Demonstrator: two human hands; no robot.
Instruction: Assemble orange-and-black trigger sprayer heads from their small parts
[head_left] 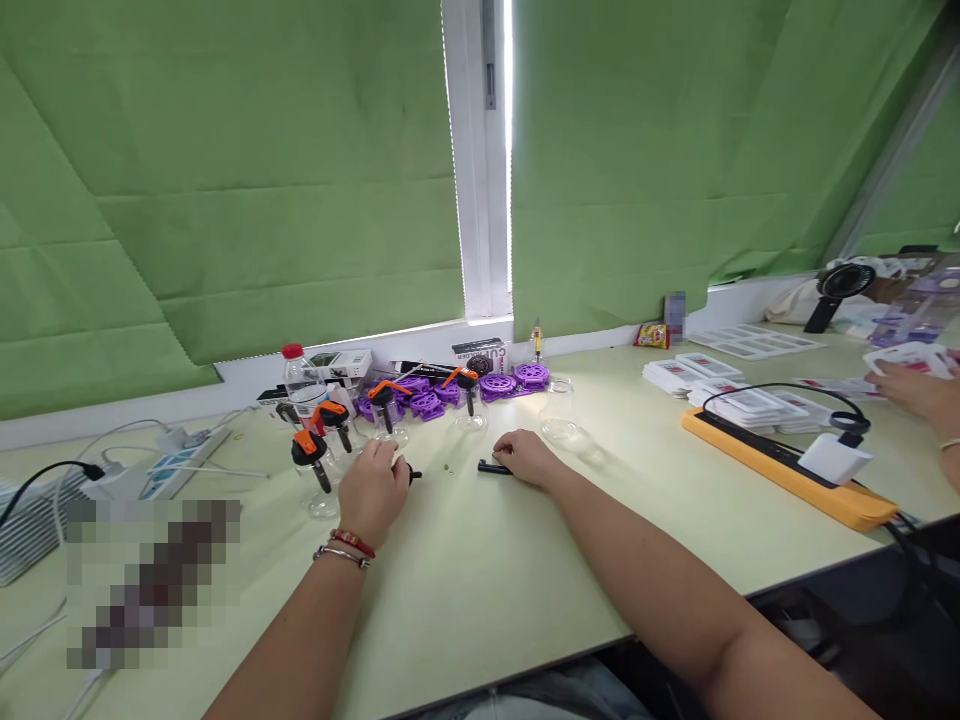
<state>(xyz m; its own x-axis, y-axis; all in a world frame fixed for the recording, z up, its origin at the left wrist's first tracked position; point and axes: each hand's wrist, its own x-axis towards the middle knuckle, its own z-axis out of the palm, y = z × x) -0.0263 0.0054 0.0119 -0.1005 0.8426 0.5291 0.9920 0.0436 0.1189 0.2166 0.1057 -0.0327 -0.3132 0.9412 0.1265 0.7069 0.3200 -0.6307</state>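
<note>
Left hand (373, 487), fingers curled, rests on the table (480, 580) over a small black part (412, 474); whether it grips cannot be told. Right hand (527, 457) lies closed over a black pen-like piece (492, 467). Just beyond stand orange-capped clear dispensers (311, 462), then purple plastic gears (514, 381) near the green blinds (225, 180).
</note>
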